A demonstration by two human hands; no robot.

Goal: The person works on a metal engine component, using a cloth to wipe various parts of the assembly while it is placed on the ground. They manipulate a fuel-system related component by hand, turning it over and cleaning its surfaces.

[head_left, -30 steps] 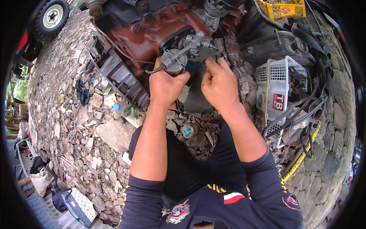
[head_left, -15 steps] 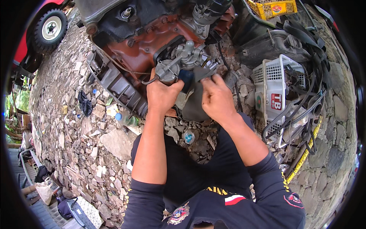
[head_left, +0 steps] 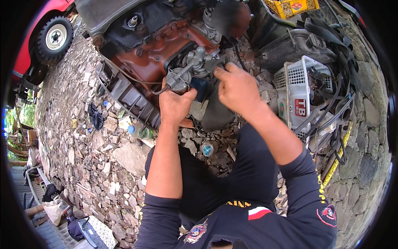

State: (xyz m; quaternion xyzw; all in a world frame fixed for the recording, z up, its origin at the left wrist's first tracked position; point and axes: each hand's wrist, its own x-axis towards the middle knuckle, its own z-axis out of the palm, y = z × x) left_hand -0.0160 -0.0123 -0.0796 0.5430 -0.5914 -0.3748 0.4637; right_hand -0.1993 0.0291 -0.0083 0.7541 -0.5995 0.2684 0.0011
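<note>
My left hand (head_left: 176,103) grips the round lower end of a grey cast-metal engine part (head_left: 181,79), thumb around its side. The part has two rounded housings joined by a tube, held just in front of the reddish-brown engine block (head_left: 145,68). Pinched between the fingers of my right hand (head_left: 239,92) is a dark grey rag (head_left: 217,110), pressed against the part's right end and covering it. The rag's loose end hangs down over the stones. A dark blue cylinder (head_left: 200,88) shows behind the part.
A ribbed metal cover (head_left: 124,99) leans by the engine's left side. On the right stand a white plastic basket (head_left: 292,99) with hoses and parts, and a yellow crate (head_left: 296,8). Bottles (head_left: 141,132) lie on the rubble ground (head_left: 95,166). A red vehicle's wheel (head_left: 55,38) is far left.
My right hand has shifted slightly up with the rag, which now covers the part's right end. My left hand keeps its grip on the part. The view has shifted a little.
</note>
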